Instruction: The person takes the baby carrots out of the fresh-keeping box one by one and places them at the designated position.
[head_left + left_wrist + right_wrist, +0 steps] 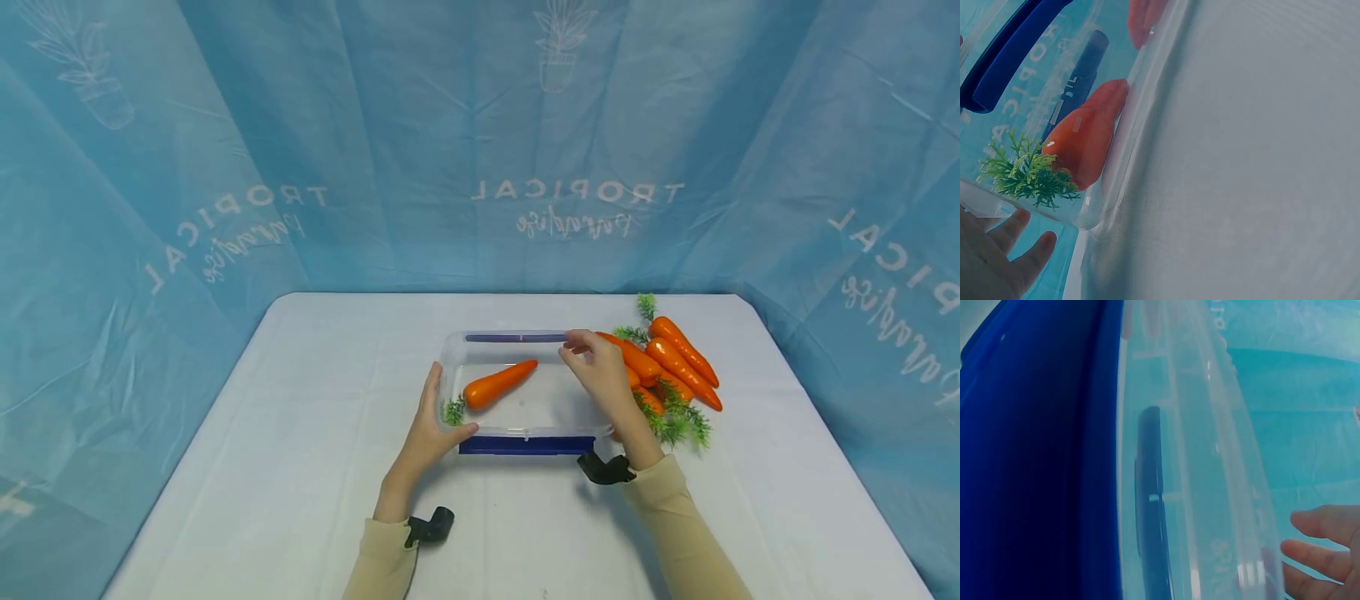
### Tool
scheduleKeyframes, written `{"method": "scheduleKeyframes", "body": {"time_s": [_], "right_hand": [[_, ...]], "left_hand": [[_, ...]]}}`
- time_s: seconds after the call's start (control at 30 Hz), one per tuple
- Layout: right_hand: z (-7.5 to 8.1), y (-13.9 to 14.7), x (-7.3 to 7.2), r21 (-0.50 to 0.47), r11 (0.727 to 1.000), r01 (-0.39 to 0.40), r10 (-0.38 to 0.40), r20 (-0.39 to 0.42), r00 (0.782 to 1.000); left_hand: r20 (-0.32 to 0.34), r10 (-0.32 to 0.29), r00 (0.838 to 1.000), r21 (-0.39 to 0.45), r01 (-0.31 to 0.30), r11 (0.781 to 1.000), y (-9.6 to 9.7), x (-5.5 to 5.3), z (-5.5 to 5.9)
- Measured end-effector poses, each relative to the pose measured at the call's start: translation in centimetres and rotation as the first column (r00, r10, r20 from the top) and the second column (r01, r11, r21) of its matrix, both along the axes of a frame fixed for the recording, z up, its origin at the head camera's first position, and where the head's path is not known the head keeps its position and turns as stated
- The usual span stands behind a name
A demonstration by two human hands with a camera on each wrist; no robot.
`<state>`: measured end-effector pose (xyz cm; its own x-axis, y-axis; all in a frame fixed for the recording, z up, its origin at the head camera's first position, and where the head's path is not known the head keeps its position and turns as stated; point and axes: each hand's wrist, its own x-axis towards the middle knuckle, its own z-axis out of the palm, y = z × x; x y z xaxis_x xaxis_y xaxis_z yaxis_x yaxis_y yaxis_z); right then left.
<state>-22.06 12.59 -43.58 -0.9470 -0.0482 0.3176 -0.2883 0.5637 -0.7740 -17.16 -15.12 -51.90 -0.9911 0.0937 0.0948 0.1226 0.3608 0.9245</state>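
Note:
A clear plastic container (pixel 525 432) with dark blue clips stands at the middle of the table. One orange carrot (pixel 498 385) with a green top lies inside, slanting, its leafy end at the left. My left hand (pixel 431 429) holds the container's left end, thumb at the front rim and fingers along the side; its fingers (pixel 1038 253) also show beneath the corner in the left wrist view. Over the container's right end is my right hand (pixel 600 367), fingers loosely bent, nothing visible in them. The right wrist view shows those fingers (pixel 1319 559) beside the clear wall.
Several more carrots (pixel 684 371) with green tops lie in a pile just right of the container, partly behind the right hand. White cloth covers the table (pixel 330 400). A blue printed curtain (pixel 420 167) hangs behind and at both sides.

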Motion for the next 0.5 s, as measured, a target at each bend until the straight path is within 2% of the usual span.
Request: {"method": "scheduleKeyframes", "body": {"time_s": [0.2, 0.5], "right_hand": [[-0.4, -1.5, -0.4, 0.071, 0.996, -0.048, 0.050, -0.026, 0.998], [-0.6, -3.4, -0.6, 0.119, 0.988, -0.100, 0.089, 0.091, 0.992]], "left_hand": [[-0.005, -0.004, 1.000, 0.002, 0.004, 1.000, -0.1, 0.0, -0.1], [-0.013, -0.004, 1.000, 0.003, 0.004, 1.000, -0.1, -0.1, -0.2]]}}
